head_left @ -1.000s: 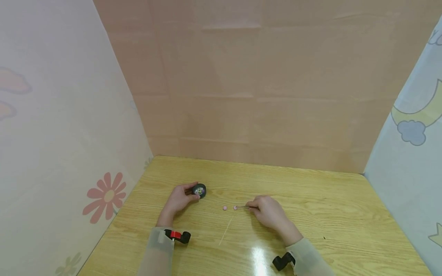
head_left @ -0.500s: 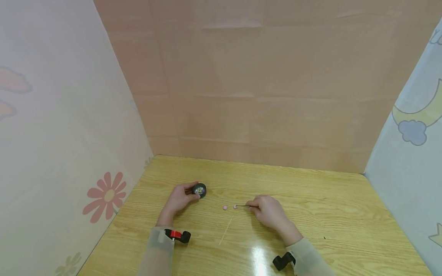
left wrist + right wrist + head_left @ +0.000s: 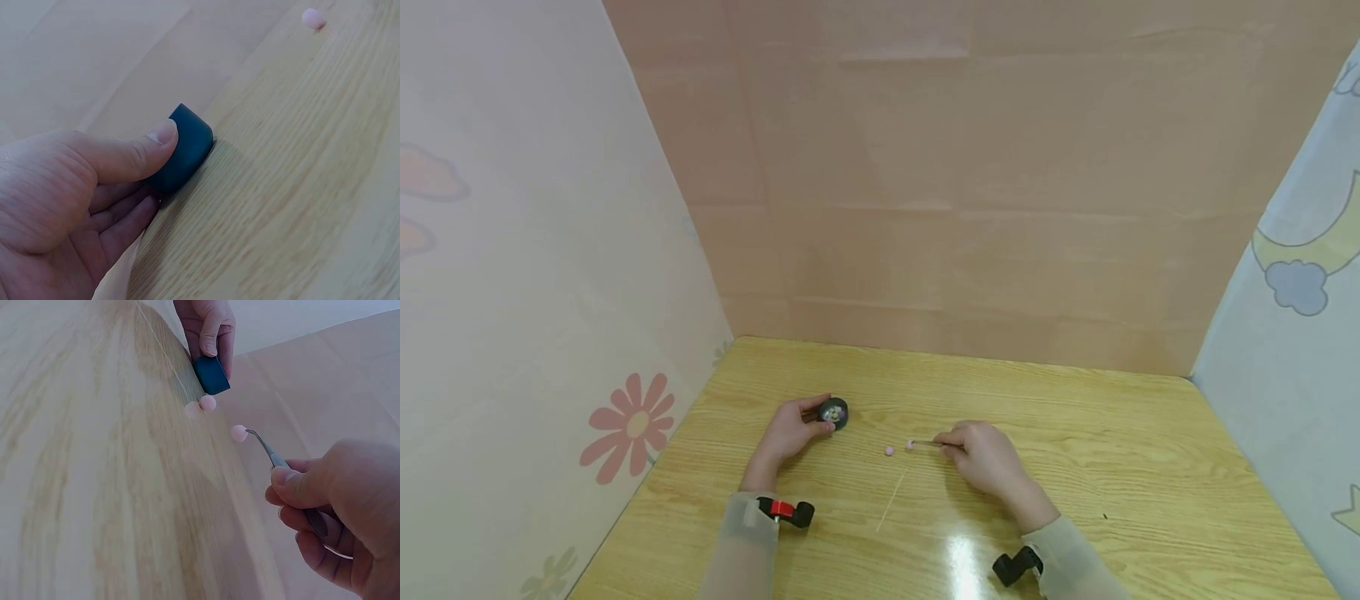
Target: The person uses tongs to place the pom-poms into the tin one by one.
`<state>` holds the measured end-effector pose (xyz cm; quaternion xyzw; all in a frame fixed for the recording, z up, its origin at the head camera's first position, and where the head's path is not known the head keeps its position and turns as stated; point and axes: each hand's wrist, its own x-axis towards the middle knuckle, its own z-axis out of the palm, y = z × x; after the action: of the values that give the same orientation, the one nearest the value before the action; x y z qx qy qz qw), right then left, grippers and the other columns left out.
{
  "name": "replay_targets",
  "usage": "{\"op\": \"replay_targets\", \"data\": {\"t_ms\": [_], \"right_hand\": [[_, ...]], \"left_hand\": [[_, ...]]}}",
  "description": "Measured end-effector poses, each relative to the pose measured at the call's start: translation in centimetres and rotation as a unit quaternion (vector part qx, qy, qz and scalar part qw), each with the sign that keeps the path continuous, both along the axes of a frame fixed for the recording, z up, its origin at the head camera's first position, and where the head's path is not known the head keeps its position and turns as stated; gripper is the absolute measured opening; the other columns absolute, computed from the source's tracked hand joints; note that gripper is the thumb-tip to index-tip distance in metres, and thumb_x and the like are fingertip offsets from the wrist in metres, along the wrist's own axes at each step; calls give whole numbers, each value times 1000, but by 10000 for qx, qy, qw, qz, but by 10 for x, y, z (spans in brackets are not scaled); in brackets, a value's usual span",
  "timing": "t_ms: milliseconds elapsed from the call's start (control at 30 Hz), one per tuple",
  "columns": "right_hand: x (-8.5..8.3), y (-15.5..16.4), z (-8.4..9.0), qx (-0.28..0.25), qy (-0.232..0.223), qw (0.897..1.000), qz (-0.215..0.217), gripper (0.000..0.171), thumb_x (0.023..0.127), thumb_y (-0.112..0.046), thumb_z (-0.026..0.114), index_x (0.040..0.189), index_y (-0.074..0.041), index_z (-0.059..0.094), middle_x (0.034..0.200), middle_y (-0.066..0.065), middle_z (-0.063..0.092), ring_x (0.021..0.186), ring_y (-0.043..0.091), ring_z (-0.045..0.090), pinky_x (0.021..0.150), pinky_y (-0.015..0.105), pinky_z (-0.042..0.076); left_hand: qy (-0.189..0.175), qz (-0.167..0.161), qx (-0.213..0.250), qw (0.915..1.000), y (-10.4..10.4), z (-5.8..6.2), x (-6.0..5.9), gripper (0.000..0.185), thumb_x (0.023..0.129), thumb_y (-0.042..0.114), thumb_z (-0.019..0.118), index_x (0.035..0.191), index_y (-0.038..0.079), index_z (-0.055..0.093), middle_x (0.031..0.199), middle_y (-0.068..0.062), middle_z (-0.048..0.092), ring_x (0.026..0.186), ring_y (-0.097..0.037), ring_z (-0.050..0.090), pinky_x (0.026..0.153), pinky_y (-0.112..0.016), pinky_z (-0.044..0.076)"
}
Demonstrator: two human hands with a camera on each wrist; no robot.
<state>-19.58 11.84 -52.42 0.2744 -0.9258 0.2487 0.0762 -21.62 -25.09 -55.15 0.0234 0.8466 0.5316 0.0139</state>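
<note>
My left hand (image 3: 790, 428) grips a small dark teal cup (image 3: 833, 414) by its side, thumb on the near wall and fingers behind. Several small coloured balls show inside the cup in the head view. In my right hand (image 3: 987, 457) are bent-tip metal tweezers (image 3: 272, 454), pinched between thumb and fingers. At their tips is a small pink ball (image 3: 239, 433), raised off the wood in the right wrist view. A second pink ball (image 3: 889, 451) lies on the table between the cup and the tweezers.
The wooden table (image 3: 1112, 450) has a pale scratch-like line near its middle and a tiny dark speck (image 3: 1105, 517) at right. Brown paper (image 3: 865, 167) covers the back, with printed panels (image 3: 550, 250) at both sides.
The tweezers with the pink ball have risen slightly, moving a little away from me and leftward. The left hand, the cup and the other ball stay put.
</note>
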Motion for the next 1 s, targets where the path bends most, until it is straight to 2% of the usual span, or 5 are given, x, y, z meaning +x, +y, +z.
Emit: {"op": "replay_targets", "data": {"t_ms": [167, 367, 567, 767, 1000], "right_hand": [[-2, -3, 2, -105, -12, 9999, 25, 20, 93, -8, 84, 108, -21, 87, 93, -12, 76, 79, 7, 69, 66, 29, 57], [-8, -9, 6, -96, 226, 9996, 104, 20, 93, -10, 85, 107, -23, 87, 92, -14, 75, 78, 3, 66, 66, 27, 55], [-13, -19, 14, -156, 356, 9990, 230, 18, 92, -8, 85, 105, -19, 88, 86, -12, 73, 71, 2, 61, 62, 26, 52], [-18, -33, 23, -241, 264, 9989, 304, 17, 92, -9, 85, 106, -17, 87, 83, -11, 72, 64, 1, 55, 58, 25, 48], [-30, -53, 21, -336, 155, 9988, 331, 15, 94, -12, 83, 106, -19, 88, 83, -11, 72, 63, 1, 52, 57, 26, 46]], "left_hand": [[-45, 20, -3, 10000, -1, 0, -1, 57, 93, 6, 84, 147, 4, 65, 144, -18, 66, 129, -34, 66, 108, -48, 54], [-31, 0, -14, 10000, 0, 0, 0, 57, 94, 6, 84, 147, 4, 65, 145, -19, 65, 130, -34, 65, 109, -48, 54], [12, -18, 36, 10000, 0, 0, 1, 55, 94, 6, 83, 146, 4, 66, 144, -18, 66, 129, -34, 66, 108, -48, 54], [8, -33, 27, 10000, 1, -1, 0, 56, 94, 6, 83, 147, 5, 66, 144, -18, 66, 130, -34, 66, 108, -48, 54], [28, -75, -83, 9999, 1, 0, 0, 56, 94, 6, 83, 147, 3, 65, 145, -19, 65, 131, -36, 64, 110, -50, 52]]}}
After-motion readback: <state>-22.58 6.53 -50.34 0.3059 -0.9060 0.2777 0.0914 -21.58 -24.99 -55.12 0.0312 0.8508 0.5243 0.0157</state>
